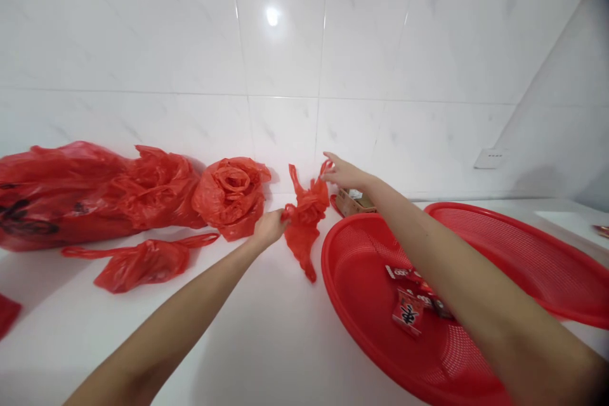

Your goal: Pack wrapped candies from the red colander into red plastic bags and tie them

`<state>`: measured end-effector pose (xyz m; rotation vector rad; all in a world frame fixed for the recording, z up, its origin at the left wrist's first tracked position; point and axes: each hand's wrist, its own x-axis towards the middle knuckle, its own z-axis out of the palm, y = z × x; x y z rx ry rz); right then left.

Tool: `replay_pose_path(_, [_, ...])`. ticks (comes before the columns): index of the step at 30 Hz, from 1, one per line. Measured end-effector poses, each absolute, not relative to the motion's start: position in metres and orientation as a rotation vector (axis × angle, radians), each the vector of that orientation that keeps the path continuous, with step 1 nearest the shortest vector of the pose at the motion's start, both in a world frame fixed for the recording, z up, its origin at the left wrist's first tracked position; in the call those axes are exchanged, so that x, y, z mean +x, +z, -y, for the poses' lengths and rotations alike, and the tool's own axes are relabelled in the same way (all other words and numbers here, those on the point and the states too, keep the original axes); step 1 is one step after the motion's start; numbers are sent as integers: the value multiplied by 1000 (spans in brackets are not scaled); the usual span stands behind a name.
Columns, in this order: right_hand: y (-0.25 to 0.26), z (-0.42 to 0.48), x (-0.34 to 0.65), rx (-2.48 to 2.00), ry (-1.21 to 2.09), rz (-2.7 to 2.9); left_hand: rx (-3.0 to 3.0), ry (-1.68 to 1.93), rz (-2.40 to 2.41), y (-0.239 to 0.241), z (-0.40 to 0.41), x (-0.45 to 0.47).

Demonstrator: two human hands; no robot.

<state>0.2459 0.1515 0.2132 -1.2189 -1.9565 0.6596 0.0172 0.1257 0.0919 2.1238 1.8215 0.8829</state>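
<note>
A small crumpled red plastic bag (307, 212) is stretched between my two hands above the white table. My left hand (270, 228) is closed on the bag's left edge, its fingers partly hidden behind the wrist. At the upper right, my right hand (346, 175) pinches one handle loop, with a finger extended toward the wall. The other handle sticks up free, and a twisted tail of the bag hangs down. Close by on the right stands a red plastic basket (352, 304) holding several small packaged snacks (408, 312); my right forearm crosses over it.
Left along the wall lie a large filled red bag (71, 196) and a bunched red bag (233, 193). Another loose red bag (147, 261) lies in front. A small cardboard box (349, 203) stands behind the basket. A second red basket (514, 247) is at the right.
</note>
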Motion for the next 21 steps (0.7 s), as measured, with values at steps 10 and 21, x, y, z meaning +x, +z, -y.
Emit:
replay_pose_path(10, [171,-78,182,-1098,599,2151,1793,1513,-1578,177,-69,-6])
replay_pose_path(21, [163,-80,225,-1422,372,2112,1290,1629,-1508,152,-12,-85])
